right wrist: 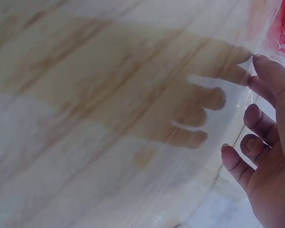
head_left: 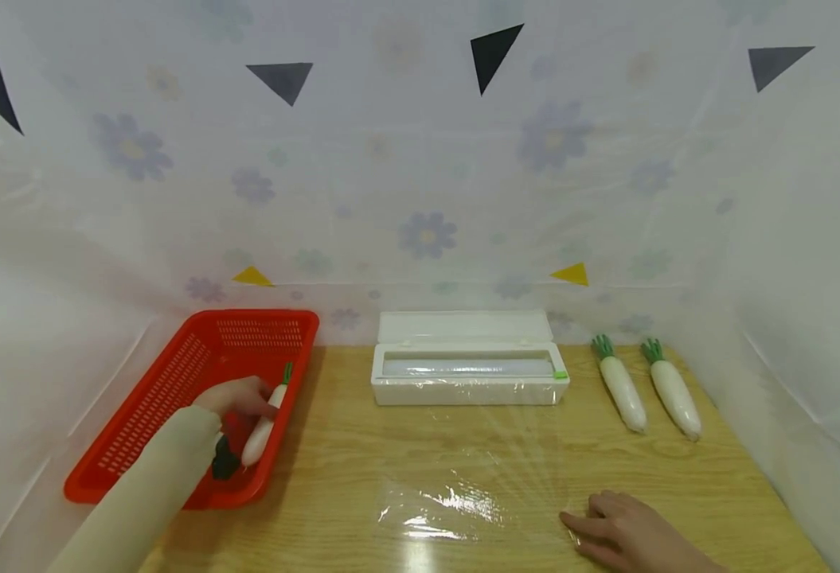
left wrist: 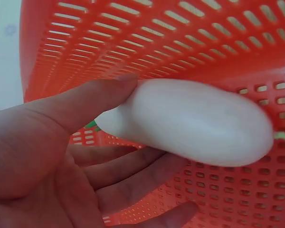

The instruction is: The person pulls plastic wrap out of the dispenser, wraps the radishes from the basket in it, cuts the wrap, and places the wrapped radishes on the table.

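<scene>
My left hand [head_left: 256, 407] reaches into a red slotted basket [head_left: 176, 374] at the table's left and holds a white toy radish [head_left: 262, 430] with a green top. In the left wrist view the thumb [left wrist: 85, 102] presses on the radish [left wrist: 194, 123] with the fingers curled under it, above the basket's floor [left wrist: 180, 38]. My right hand [head_left: 606, 521] lies flat with fingers spread on a sheet of clear film [head_left: 455, 501] pulled out over the wooden table. In the right wrist view its fingers [right wrist: 256, 118] rest on the film [right wrist: 109, 142].
A white film dispenser box [head_left: 466, 374] with its lid open sits at the table's back middle. Two more white radishes [head_left: 622, 391] [head_left: 672, 390] lie at the back right. Plastic-sheeted walls close in three sides. A small black item [head_left: 224, 461] sits by my left wrist.
</scene>
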`<state>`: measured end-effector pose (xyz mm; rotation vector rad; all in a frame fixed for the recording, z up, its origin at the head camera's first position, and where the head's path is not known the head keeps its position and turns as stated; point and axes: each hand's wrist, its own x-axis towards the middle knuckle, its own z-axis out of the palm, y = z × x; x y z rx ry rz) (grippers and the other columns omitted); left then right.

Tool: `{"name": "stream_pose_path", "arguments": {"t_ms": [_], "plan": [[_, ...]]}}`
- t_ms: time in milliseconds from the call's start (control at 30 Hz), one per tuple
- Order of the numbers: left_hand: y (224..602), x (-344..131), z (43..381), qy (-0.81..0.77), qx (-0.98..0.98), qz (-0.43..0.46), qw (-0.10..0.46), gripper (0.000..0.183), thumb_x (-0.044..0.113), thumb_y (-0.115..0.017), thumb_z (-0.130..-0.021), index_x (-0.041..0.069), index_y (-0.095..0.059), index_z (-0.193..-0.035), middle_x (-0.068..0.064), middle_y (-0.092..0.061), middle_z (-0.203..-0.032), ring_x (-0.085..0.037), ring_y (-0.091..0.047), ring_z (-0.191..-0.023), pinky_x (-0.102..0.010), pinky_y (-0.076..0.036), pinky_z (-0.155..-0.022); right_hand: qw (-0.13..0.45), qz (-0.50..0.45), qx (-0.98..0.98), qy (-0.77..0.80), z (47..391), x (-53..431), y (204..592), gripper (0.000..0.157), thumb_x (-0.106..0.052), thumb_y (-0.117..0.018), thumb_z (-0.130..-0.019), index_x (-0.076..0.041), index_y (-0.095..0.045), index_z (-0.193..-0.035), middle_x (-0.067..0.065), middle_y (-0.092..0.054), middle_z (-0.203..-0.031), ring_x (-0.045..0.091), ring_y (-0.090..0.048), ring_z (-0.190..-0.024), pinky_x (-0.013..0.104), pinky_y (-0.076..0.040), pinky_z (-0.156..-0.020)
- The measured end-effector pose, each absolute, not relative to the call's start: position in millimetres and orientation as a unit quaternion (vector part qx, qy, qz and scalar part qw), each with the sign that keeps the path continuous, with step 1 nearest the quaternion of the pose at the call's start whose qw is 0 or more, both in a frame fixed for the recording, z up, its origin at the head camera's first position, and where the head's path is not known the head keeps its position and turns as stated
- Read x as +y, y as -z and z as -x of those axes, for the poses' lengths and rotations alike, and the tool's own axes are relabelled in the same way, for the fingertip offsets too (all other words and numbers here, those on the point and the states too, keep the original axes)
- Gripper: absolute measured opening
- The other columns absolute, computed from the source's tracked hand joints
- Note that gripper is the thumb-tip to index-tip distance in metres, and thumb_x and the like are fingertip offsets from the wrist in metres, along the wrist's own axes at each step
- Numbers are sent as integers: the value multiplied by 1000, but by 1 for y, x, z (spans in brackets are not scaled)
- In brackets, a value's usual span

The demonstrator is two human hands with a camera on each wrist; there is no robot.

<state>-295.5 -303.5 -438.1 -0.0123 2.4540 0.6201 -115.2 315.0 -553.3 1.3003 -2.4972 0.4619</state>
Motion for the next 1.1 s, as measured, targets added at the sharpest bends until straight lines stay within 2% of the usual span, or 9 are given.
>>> {"name": "stream_pose_path", "arguments": {"t_ms": [133, 233, 367, 467, 600, 700, 800, 933, 1100], "plan": [[441, -308, 292, -241, 925, 11, 295, 27, 23, -75, -92, 0, -67, -102, -8, -62, -90, -24, -58, -84, -44, -55, -78, 137, -451, -866, -165, 115, 315, 553, 38, -30, -84, -89, -22, -76, -125, -25, -48, -88, -11, -35, -76, 7, -30, -63], [440, -315, 289, -251, 925, 6, 286, 21, 24, -75, -92, 4, -69, -87, -3, -60, -80, -21, -57, -76, -41, -55, -72, 130, -453, -866, -167, 115, 315, 553, 38, -28, -83, -90, -21, -76, -126, -24, -49, -88, -11, -35, -76, 7, -30, -63], [433, -324, 286, -291, 920, -4, 264, 23, 23, -75, -93, 2, -71, -84, -2, -61, -76, -21, -58, -73, -40, -56, -72, 132, -453, -865, -170, 115, 316, 553, 38, -28, -83, -89, -19, -76, -126, -24, -48, -88, -11, -35, -76, 7, -29, -63], [430, -328, 287, -299, 925, -14, 236, 26, 23, -75, -95, 1, -69, -82, -1, -57, -71, -19, -55, -70, -35, -51, -69, 138, -454, -864, -171, 115, 316, 554, 39, -27, -84, -88, -19, -77, -126, -24, -48, -88, -11, -35, -76, 7, -29, -63], [428, -331, 289, -291, 938, -14, 185, 33, 29, -76, -95, -3, -70, -96, -5, -65, -81, -21, -56, -76, -35, -51, -69, 140, -455, -863, -167, 114, 316, 553, 40, -27, -85, -88, -19, -76, -126, -24, -48, -89, -11, -35, -77, 7, -29, -64], [423, -332, 289, -288, 947, -18, 140, 49, 36, -77, -94, -6, -68, -118, -17, -71, -105, -29, -62, -89, -41, -56, -77, 136, -455, -865, -165, 113, 317, 553, 40, -27, -84, -89, -20, -76, -127, -24, -48, -89, -11, -35, -78, 7, -29, -63], [413, -327, 284, -294, 951, -28, 93, 60, 38, -75, -96, -9, -62, -131, -28, -68, -122, -36, -66, -100, -48, -59, -83, 135, -454, -865, -164, 113, 317, 554, 41, -27, -84, -88, -19, -76, -127, -24, -47, -89, -11, -35, -78, 7, -29, -64], [395, -313, 272, -290, 955, -47, 32, 64, 36, -70, -100, -11, -55, -140, -32, -65, -125, -37, -67, -96, -47, -60, -77, 143, -455, -863, -165, 113, 316, 555, 42, -27, -85, -88, -18, -76, -128, -24, -47, -90, -11, -35, -79, 6, -28, -65], [375, -280, 250, -282, 957, -60, -41, 61, 35, -70, -100, -5, -54, -143, -27, -67, -126, -33, -64, -92, -49, -59, -78, 143, -456, -863, -166, 114, 317, 555, 43, -27, -85, -88, -19, -75, -129, -25, -47, -91, -11, -35, -78, 7, -29, -65]]}}
